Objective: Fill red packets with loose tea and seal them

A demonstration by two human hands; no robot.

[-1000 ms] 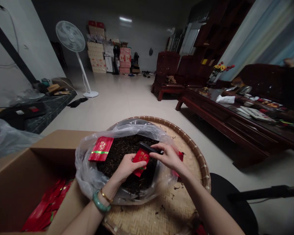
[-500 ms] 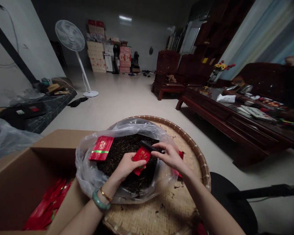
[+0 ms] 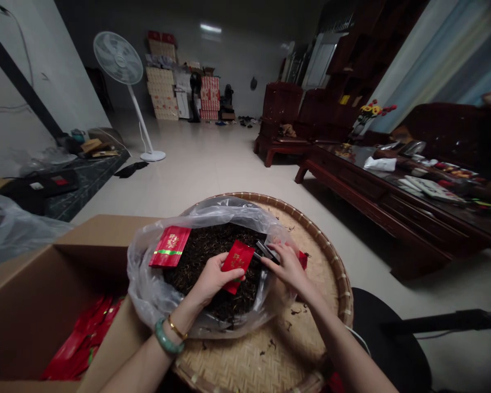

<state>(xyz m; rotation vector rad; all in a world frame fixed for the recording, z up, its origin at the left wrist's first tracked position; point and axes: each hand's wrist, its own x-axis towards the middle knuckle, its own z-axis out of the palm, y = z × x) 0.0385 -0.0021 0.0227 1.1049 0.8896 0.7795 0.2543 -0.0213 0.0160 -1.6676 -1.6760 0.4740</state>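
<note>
My left hand (image 3: 215, 277), with a green bangle and a gold bracelet at the wrist, pinches a small red packet (image 3: 238, 261) between thumb and fingers. Just right of that packet, my right hand (image 3: 287, 265) grips a black handheld bag sealer (image 3: 267, 251), its two jaws apart and off the packet's upper edge. Both hands are over dark loose tea leaves (image 3: 202, 245) in a clear plastic bag (image 3: 147, 292). Another red packet (image 3: 171, 246) with a green stripe lies at the bag's left side. My right palm is partly hidden.
The bag rests on a round woven bamboo tray (image 3: 286, 357) with stray leaves. At left, a cardboard box (image 3: 106, 232) contains several red packets (image 3: 82, 338). A black round base (image 3: 388, 344) stands at right. Beyond are a white fan (image 3: 137, 117) and wooden table (image 3: 364, 202).
The sealer has come off the packet's top edge and moved right, its jaws now parted. The packet, still in my left hand, shows its whole front.
</note>
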